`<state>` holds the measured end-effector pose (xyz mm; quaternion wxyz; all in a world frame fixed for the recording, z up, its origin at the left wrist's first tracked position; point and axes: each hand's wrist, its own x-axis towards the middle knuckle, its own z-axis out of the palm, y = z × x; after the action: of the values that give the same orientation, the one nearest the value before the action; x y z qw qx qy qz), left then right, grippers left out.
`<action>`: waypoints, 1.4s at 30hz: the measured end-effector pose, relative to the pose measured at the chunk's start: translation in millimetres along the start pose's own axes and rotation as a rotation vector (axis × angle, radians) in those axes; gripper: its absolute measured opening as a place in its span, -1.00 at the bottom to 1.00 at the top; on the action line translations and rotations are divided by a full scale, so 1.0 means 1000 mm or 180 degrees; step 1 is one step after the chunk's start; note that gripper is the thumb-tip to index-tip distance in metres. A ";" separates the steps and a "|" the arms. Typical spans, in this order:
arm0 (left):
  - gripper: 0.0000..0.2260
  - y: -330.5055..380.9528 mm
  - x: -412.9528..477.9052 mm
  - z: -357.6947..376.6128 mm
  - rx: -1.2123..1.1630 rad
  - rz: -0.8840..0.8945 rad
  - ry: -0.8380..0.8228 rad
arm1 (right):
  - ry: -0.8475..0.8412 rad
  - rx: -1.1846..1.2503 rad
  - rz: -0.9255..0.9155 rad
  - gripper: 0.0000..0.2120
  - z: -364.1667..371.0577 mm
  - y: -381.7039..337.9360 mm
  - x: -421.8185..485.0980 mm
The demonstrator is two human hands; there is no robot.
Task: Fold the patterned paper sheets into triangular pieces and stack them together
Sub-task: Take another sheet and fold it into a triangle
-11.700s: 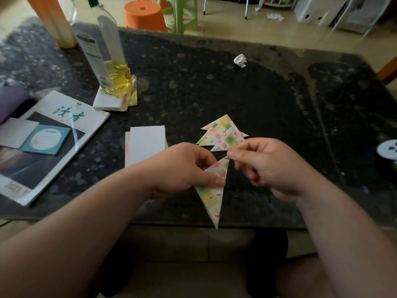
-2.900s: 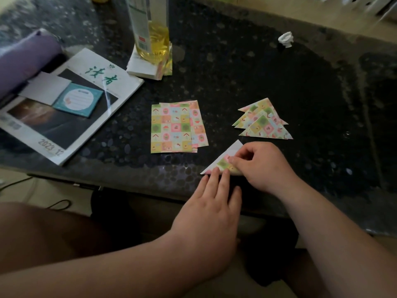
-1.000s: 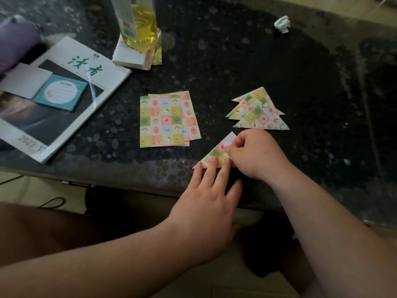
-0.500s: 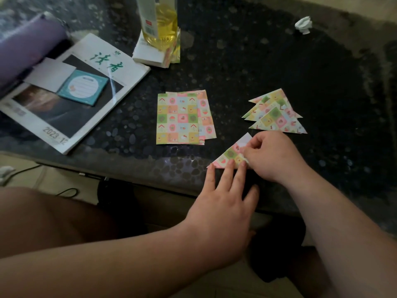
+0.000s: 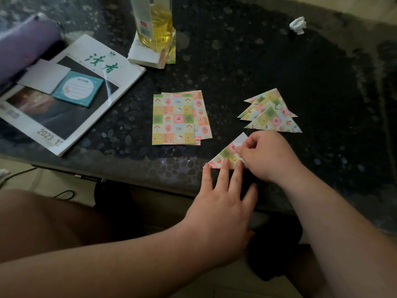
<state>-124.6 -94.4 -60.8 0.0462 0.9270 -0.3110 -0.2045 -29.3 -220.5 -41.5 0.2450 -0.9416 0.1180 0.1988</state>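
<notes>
One partly folded triangle [image 5: 227, 153], at the near desk [image 5: 279, 61] edge: left hand [image 5: 223, 203] fingers straight, tips pressing its lower edge; right hand [image 5: 266, 155] fingers curled, pinching its right side. Flat patterned sheets [image 5: 174, 119], stacked, to its upper left. Finished triangles [image 5: 271, 114], overlapping pile, just beyond the right hand.

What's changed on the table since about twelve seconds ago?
The triangle held in the air then has joined the folded pile. A new piece now lies at the table edge: left hand presses it flat, right hand pinches its fold. The flat sheets, magazine and bottle stayed put.
</notes>
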 end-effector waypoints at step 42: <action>-0.15 0.001 -0.012 0.023 0.0170 -0.0028 0.0481 | 0.0071 -0.0230 -0.0152 -0.84 0.001 0.003 0.004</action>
<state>-143.0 -87.1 -77.6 0.0439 0.9421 -0.3079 -0.1257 -27.0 -223.3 -45.4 0.2142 -0.9545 0.0910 0.1865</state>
